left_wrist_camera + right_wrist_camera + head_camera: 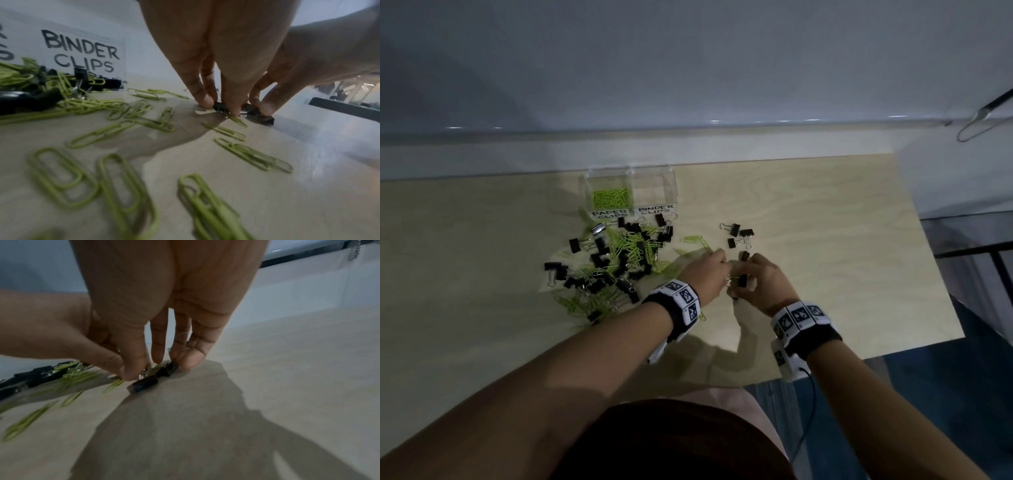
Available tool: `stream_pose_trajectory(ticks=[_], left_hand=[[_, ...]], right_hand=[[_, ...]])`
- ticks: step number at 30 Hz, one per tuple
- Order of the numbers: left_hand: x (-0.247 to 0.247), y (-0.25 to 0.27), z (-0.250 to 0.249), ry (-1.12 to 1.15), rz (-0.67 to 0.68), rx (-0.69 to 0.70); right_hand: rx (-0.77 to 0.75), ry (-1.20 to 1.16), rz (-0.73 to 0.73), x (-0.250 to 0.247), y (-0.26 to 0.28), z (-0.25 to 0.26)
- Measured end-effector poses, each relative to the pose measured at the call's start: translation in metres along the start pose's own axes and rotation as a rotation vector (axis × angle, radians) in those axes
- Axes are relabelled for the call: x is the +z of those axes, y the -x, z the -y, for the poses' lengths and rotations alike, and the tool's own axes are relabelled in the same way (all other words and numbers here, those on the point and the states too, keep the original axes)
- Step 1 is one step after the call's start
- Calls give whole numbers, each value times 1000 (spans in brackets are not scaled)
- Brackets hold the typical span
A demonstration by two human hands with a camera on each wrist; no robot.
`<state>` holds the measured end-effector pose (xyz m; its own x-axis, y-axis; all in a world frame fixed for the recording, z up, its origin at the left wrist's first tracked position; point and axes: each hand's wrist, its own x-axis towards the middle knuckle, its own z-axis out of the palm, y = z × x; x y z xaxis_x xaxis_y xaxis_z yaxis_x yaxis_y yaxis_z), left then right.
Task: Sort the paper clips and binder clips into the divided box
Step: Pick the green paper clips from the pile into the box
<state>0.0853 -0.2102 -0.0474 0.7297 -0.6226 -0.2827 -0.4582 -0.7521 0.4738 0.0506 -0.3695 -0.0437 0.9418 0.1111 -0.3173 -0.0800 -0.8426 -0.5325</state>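
Note:
A clear divided box (671, 185) stands at the back; its left half, labelled PAPER CLIPS, holds green paper clips (611, 198), while the BINDER CLIPS half (82, 52) looks empty. A mixed pile of black binder clips and green paper clips (613, 260) lies in front of it. Both hands meet right of the pile. My left hand (222, 104) pinches a black binder clip (221, 108) against the table. My right hand (158, 368) pinches binder clips: one (146, 384) under the thumb, another (169, 368) at the fingertips. In the head view the hands (736, 274) hide most of these clips.
Three binder clips (738, 234) lie apart, just beyond the hands. Loose paper clips (252, 155) are scattered near my left wrist. The wooden table (842, 274) ends close on the right, with a wall ledge (688, 144) behind the box.

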Motion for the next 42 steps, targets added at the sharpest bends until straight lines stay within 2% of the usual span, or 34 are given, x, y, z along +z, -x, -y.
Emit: stream_pose_trajectory(ticks=[3,6,10,13,16,19,22,25,27,29,31,33,34,36,39,42], left_hand=[[2,-2,2,-16,13,8],[-4,0,6,82,-19,59],[-30,-14,19,121,-188,60],[-47,-29,33,66,-232,39],[-43,-28,45,-46,-164,-26],[-30,-12,50,-18,-66,-143],[-14,11,53,18,-45,-124],[-4,43,51,-25,15,-21],[-2,59,56,-7,63,-11],[-2,74,66,-44,38,27],[-5,85,82,10,15,-41],[-12,90,92,24,-86,-77],[-15,89,96,4,-140,-92],[-21,81,97,1,-217,-167],[-25,68,94,-4,-209,-286],[-25,62,92,-12,-214,-336]], right_hand=[[30,-20,-4,4,7,-5],[33,13,-18,0,8,-15],[51,97,-73,-12,5,-22],[27,100,-156,-11,-1,-9],[36,113,-192,2,-7,11],[65,135,-176,20,-11,28],[3,104,-141,35,-9,43],[-143,66,-73,49,-5,57],[-244,63,-10,47,-2,67],[-287,74,-13,38,-7,70],[-157,85,-49,29,-22,62],[3,110,-74,25,-36,54],[21,136,-69,25,-41,54],[-8,188,-32,28,-42,64],[-148,161,-19,42,-32,89],[-275,134,80,50,-25,103]])
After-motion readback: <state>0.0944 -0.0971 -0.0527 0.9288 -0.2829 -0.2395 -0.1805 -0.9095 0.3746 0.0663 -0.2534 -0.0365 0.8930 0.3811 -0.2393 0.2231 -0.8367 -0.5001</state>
